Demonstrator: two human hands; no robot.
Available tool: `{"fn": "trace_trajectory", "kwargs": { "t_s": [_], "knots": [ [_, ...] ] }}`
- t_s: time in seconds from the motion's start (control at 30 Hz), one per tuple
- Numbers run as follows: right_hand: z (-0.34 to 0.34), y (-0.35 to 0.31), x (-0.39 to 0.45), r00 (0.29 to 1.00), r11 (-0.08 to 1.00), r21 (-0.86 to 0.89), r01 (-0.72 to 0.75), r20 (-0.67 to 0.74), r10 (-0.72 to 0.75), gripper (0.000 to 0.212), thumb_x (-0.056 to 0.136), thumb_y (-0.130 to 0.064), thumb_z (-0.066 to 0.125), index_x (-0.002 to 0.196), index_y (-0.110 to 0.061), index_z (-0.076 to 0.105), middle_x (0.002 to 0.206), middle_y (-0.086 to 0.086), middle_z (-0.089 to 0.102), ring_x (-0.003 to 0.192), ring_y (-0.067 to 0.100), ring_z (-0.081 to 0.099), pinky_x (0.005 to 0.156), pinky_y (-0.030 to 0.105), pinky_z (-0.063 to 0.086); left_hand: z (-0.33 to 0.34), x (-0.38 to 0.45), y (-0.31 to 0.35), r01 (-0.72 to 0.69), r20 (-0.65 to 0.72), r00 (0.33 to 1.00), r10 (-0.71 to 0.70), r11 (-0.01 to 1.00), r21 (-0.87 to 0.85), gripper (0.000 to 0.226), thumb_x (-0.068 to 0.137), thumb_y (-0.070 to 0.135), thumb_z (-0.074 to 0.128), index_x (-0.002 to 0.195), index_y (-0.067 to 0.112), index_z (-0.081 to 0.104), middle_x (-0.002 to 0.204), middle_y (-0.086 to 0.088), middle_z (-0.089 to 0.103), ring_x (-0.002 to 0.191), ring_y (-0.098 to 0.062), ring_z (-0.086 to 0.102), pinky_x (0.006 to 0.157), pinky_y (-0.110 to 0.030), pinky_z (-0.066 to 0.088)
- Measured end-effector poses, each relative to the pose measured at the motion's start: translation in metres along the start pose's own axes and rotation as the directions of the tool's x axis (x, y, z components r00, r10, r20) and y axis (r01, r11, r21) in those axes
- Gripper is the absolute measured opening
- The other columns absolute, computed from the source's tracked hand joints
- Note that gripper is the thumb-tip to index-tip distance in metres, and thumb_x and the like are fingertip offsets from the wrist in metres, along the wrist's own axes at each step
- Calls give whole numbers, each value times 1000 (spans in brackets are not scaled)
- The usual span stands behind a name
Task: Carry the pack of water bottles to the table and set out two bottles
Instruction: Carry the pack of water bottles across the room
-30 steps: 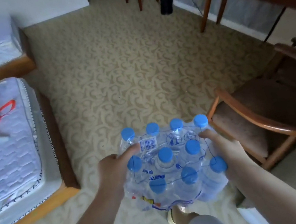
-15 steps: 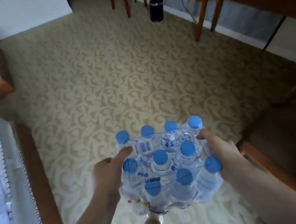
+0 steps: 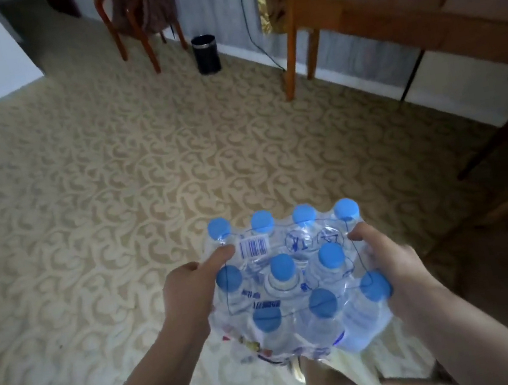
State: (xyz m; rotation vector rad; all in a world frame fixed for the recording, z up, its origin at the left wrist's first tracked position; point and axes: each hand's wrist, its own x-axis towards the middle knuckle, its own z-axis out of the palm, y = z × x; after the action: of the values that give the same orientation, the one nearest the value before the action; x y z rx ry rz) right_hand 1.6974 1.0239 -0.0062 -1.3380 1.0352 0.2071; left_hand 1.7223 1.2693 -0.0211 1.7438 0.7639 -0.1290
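Change since a second ago: the bed and armchair that flanked you had dropped out of view; the desk (image 3: pixel 417 13) at far right now filled more of the frame, its near leg plainly visible.
Meaning for task: you had turned toward the desk and closed on it. Judged as mid-carry; the pack was not yet set down and no bottle was out.
Pack location: the pack of water bottles (image 3: pixel 297 285) was held in the air in front of your body, over the patterned carpet (image 3: pixel 111 181), well apart from the desk. Blue caps faced up; shrink wrap looked intact.
Left hand (image 3: pixel 191 288): closed on the left side of the pack, thumb lying on top near the barcode label, fingers hidden beneath.
Right hand (image 3: pixel 391 270): closed on the right side, thumb on top by the far-right cap, fingers wrapped under.
Arm pose: both forearms reached forward from the near edge, roughly level and converging on the pack.
Path ahead: open carpet lay between you and the desk; a black bin (image 3: pixel 206 54) and a wooden chair (image 3: pixel 135 21) stood far left of it, off the line.
Risk (judgement): the wrap could sag or slip under load.
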Motion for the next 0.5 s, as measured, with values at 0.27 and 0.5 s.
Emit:
{"fn": "trace_trajectory", "kwargs": {
  "t_s": [0.27, 0.5],
  "knots": [
    [41, -123, 109, 1000, 997, 77, -2, -26, 4, 72, 34, -41, 76, 94, -1, 67, 100, 23, 70, 92, 41, 70, 83, 54, 55, 95, 112, 103, -4, 55, 998, 5, 1000, -14, 56, 63, 42, 86, 53, 16, 37, 34, 10, 31, 25, -5, 26, 34, -23, 26],
    [87, -233, 188, 1000, 994, 111, 16, -26, -13, 82, 35, -40, 76, 104, 2, 65, 103, 28, 69, 84, 35, 67, 82, 55, 55, 160, 211, 195, 4, 109, 994, 3, 998, -67, 54, 64, 37, 86, 49, 14, 39, 27, 11, 33, 20, -2, 27, 26, -16, 24]
  ]
}}
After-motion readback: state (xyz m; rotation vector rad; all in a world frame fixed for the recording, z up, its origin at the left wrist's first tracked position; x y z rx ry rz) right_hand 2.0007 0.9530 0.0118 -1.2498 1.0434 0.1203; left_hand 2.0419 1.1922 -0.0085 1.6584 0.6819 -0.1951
